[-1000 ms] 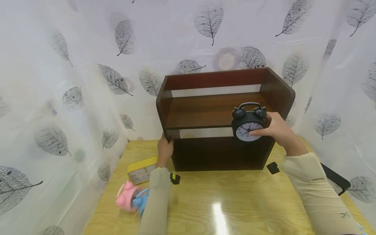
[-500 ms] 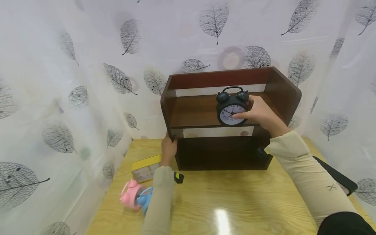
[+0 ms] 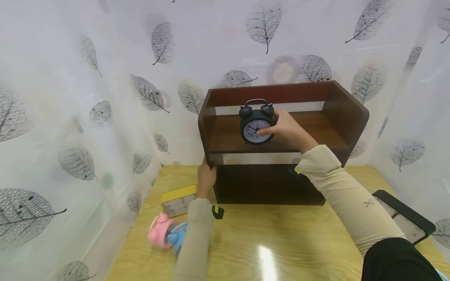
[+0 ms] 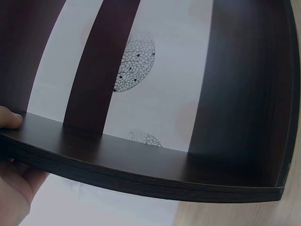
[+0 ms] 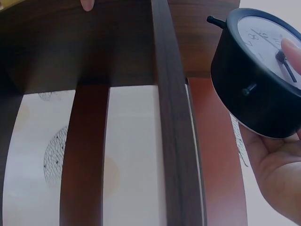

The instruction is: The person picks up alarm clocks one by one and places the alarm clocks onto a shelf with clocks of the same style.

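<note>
My right hand (image 3: 289, 130) grips a black twin-bell alarm clock (image 3: 250, 124) from its right side, the thumb lying across the white dial. The clock is upright in front of the upper compartment of a dark brown wooden shelf (image 3: 348, 121), its feet just above the front edge of the middle board. In the right wrist view, the clock (image 5: 244, 84) appears beside that board, with fingers behind it. My left hand (image 3: 206, 177) holds the shelf's left side panel below the middle board. The left wrist view has the thumb (image 4: 9, 117) inside the panel and fingers outside.
Left of the shelf, a yellow box-shaped clock (image 3: 178, 200), a pink alarm clock (image 3: 159, 233) and a blue alarm clock (image 3: 177, 239) stand close to the left forearm. A black-framed clock (image 3: 409, 214) lies by the right forearm. A leaf-print curtain (image 3: 116, 97) hangs behind the yellowish wooden table (image 3: 299, 238).
The right hand has carried the black alarm clock leftward and up, from the lower right of the shelf to the upper compartment's front. The left hand keeps its hold; the view shifts slightly.
</note>
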### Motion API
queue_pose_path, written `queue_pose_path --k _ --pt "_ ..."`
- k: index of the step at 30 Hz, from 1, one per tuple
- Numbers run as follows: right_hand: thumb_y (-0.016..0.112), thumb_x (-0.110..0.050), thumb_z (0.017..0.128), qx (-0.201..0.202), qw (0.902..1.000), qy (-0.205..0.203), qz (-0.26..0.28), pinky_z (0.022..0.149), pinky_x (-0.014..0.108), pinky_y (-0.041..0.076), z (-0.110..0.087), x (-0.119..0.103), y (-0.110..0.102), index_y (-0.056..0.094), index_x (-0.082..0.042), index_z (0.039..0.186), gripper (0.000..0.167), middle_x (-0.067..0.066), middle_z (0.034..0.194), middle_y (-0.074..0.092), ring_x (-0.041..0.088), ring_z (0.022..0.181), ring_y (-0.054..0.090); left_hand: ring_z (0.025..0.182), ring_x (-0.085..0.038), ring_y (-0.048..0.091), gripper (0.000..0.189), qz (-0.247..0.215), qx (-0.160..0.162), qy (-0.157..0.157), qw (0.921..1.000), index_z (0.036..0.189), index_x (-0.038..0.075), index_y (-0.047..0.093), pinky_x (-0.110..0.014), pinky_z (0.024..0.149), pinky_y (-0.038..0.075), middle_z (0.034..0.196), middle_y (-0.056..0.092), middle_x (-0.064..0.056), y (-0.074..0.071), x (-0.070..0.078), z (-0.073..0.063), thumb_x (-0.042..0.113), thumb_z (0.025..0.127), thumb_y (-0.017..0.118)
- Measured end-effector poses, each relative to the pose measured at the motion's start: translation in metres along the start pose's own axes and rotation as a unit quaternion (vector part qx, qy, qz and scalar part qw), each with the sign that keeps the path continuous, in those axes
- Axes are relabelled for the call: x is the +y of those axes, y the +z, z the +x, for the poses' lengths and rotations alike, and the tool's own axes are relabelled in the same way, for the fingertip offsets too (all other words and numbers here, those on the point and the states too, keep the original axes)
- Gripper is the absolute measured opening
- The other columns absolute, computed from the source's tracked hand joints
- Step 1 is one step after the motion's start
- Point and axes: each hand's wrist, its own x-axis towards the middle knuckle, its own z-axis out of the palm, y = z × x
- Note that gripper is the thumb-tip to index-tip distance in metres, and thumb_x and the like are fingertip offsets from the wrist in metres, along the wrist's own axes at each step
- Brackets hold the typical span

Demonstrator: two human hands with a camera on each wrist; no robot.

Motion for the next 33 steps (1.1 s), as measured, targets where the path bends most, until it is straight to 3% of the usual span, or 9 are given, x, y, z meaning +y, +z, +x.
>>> queue_pose_path --k 8,16,25,33 --pt "0.077 -0.009 0.073 -0.017 0.9991 -0.017 0.035 0.090 0.036 0.046 0.017 -0.004 0.023 0.058 -0.003 0.115 0.047 0.011 0.108 0.065 0.021 0.100 0.060 0.108 -0.045 0.058 0.048 -0.006 0.001 0.000 1.0000 0.138 0.001 0.041 -0.055 0.089 0.047 0.119 0.059 -0.031 -0.001 0.001 -0.002 0.014 0.093 0.051" --pt "0.076 -0.007 0.074 -0.030 0.9983 -0.016 0.047 0.097 0.041 0.044 0.034 -0.006 0.041 0.056 -0.002 0.118 0.048 0.015 0.115 0.062 0.024 0.107 0.057 0.105 -0.045 0.059 0.048 -0.005 0.000 -0.004 1.0000 0.139 0.003 0.040 -0.055 0.086 0.048 0.119 0.060 -0.030 0.000 -0.001 -0.001 0.015 0.094 0.051" --pt "0.076 -0.002 0.072 -0.028 0.9972 -0.036 0.060 0.102 0.043 0.039 0.051 -0.006 0.055 0.054 0.000 0.120 0.053 0.018 0.116 0.061 0.027 0.110 0.055 0.101 -0.045 0.061 0.050 0.002 0.011 0.004 0.9999 0.141 0.005 0.039 -0.055 0.083 0.048 0.116 0.061 -0.031 0.003 -0.003 0.001 0.014 0.093 0.052" --pt "0.074 0.000 0.074 -0.031 0.9973 -0.023 0.062 0.105 0.044 0.037 0.059 -0.003 0.062 0.051 0.000 0.124 0.055 0.020 0.122 0.057 0.029 0.115 0.052 0.103 -0.045 0.060 0.049 0.002 0.005 0.003 1.0000 0.139 0.004 0.040 -0.054 0.086 0.048 0.115 0.061 -0.030 0.001 -0.001 0.000 0.015 0.093 0.051"
